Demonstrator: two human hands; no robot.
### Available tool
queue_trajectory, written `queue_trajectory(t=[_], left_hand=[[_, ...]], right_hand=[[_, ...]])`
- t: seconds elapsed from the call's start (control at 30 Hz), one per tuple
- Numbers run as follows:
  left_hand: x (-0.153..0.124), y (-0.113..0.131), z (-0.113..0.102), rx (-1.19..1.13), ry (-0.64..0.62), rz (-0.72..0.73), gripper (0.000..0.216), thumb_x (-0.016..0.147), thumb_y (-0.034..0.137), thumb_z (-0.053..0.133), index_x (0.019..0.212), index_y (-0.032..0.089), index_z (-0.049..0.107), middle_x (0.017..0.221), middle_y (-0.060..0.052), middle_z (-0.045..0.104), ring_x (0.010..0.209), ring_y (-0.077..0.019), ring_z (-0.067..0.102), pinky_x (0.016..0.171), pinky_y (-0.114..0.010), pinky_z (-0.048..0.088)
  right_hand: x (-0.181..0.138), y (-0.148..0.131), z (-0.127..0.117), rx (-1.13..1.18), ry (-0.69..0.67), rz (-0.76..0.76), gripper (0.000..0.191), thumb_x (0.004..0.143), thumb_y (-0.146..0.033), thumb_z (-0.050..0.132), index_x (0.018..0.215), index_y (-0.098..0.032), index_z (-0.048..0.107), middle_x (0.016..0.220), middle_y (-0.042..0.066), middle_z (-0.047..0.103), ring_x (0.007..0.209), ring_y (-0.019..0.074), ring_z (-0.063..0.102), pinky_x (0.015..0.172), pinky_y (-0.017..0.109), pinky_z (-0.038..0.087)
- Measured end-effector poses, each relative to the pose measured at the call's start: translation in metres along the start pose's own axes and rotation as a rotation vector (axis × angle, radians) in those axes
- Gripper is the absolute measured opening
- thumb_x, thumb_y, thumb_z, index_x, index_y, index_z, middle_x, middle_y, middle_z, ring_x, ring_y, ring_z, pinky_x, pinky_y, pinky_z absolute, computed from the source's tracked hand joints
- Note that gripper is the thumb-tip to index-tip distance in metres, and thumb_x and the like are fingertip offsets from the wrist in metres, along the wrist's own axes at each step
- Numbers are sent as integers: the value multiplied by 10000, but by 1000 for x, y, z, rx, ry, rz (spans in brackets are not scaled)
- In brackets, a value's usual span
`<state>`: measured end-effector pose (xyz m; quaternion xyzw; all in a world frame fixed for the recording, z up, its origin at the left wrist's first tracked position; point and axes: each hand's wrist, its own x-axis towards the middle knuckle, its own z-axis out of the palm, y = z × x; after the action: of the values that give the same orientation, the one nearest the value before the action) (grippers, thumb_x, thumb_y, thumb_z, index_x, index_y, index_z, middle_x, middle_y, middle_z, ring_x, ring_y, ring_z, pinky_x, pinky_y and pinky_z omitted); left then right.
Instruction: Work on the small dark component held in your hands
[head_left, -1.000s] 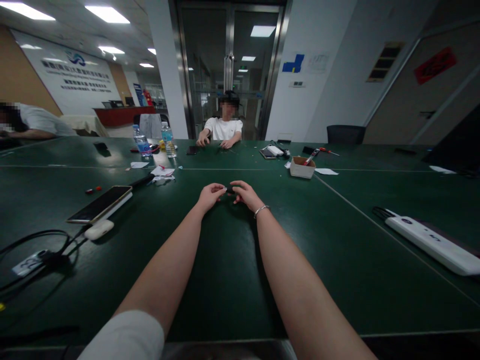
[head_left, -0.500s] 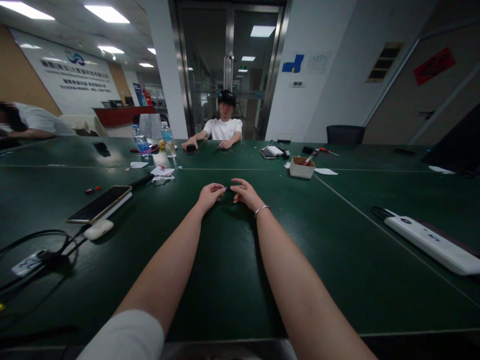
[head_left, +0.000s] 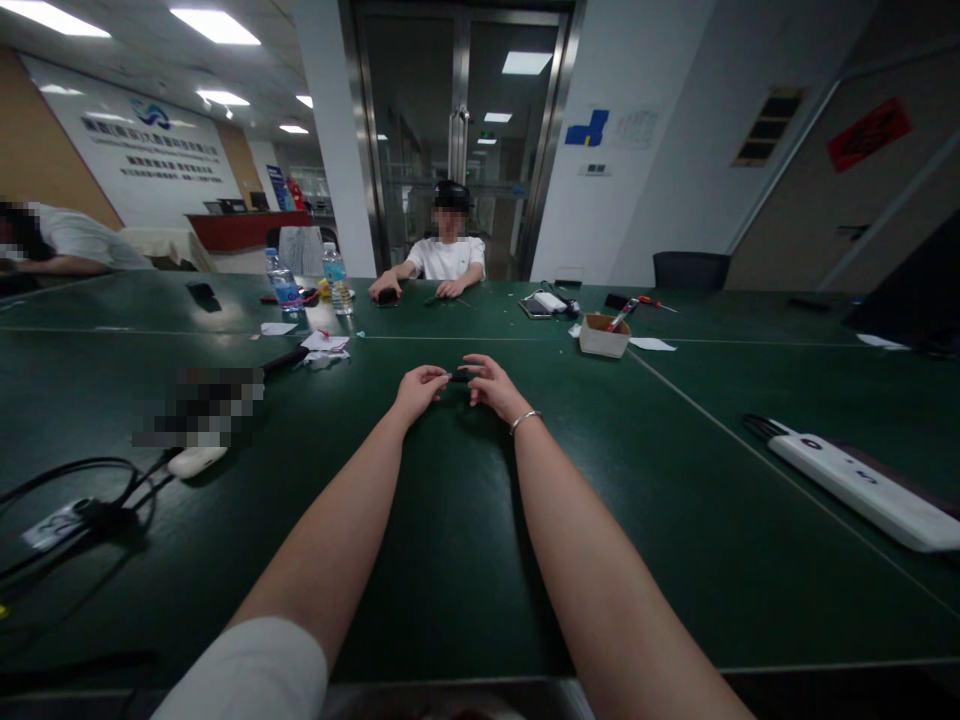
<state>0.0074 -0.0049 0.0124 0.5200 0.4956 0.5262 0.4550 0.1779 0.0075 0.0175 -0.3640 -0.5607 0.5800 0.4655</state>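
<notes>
Both my arms stretch out over the dark green table (head_left: 465, 540). My left hand (head_left: 418, 388) and my right hand (head_left: 491, 385) meet at the middle of the table, fingers curled and pinched on a small dark object (head_left: 461, 376) held between them. It is too small to name. A thin bracelet (head_left: 523, 421) sits on my right wrist.
A white power strip (head_left: 862, 490) lies at the right, black cables (head_left: 82, 500) and a white case (head_left: 196, 461) at the left. A small cardboard box (head_left: 604, 335), two water bottles (head_left: 283, 281) and papers (head_left: 324, 345) sit farther off. A person (head_left: 446, 255) sits across; another person (head_left: 52, 245) sits at the far left.
My hands stay together, shifted very slightly away from me. The person across has reached a hand out to a dark object on the table.
</notes>
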Motion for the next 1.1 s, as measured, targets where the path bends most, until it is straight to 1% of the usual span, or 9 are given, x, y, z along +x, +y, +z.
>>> queue_trajectory(t=[0.07,0.2,0.33,0.47,0.6,0.73,0.8,0.93,1.1], left_hand=[[0,0,0,-5,4,-7,283,624,288,753,844,149,643,784,-48,662,716,-151,618,564,-242,469],[0,0,0,-14,2,-4,290,619,293,757,842,148,641,785,-49,661,719,-151,617,559,-238,465],[-2,2,0,-15,-3,2,273,635,294,746,839,147,640,761,-43,652,710,-142,609,549,-225,460],[-3,3,1,-6,0,3,280,631,306,751,832,146,641,752,-42,650,706,-138,605,547,-219,458],[-2,2,1,1,-7,14,289,647,336,736,836,138,645,767,-47,651,704,-131,594,536,-210,453],[1,-1,-1,11,-5,19,310,687,403,694,827,132,642,772,-49,650,692,-122,584,538,-206,451],[3,-4,-1,23,-9,24,321,696,424,682,826,134,637,771,-48,653,683,-121,583,541,-208,451],[5,-9,-2,117,-32,41,339,718,476,647,768,142,622,704,-32,645,615,-112,569,553,-225,451],[3,-9,-2,342,-82,64,453,809,552,482,628,156,606,597,-21,620,513,-109,532,564,-244,430]], right_hand=[[-1,-1,0,32,28,8,385,752,-174,618,1116,-234,506,885,-5,637,423,43,537,411,192,502],[0,-1,1,-11,46,63,208,828,-263,564,1015,-176,540,676,-18,612,353,53,481,370,197,465],[0,0,0,10,30,7,294,763,-152,597,1046,-201,531,743,-37,616,374,45,506,380,184,466],[0,0,0,-8,54,58,185,833,-225,556,1011,-180,534,692,-26,612,355,53,495,357,187,451],[1,1,1,15,52,23,235,798,-160,605,1021,-192,539,724,-39,627,353,44,494,367,188,467],[3,3,0,40,57,59,165,835,-250,606,971,-169,563,658,-26,625,354,57,499,380,203,487],[3,4,-1,15,29,50,141,822,-243,629,925,-155,590,635,-20,631,349,49,482,380,192,481],[2,6,-3,36,16,9,137,783,-185,664,908,-159,614,638,-28,633,383,53,519,423,197,511],[-2,5,-4,77,-19,0,193,757,-163,684,936,-156,613,563,-48,594,438,79,572,488,222,550]])
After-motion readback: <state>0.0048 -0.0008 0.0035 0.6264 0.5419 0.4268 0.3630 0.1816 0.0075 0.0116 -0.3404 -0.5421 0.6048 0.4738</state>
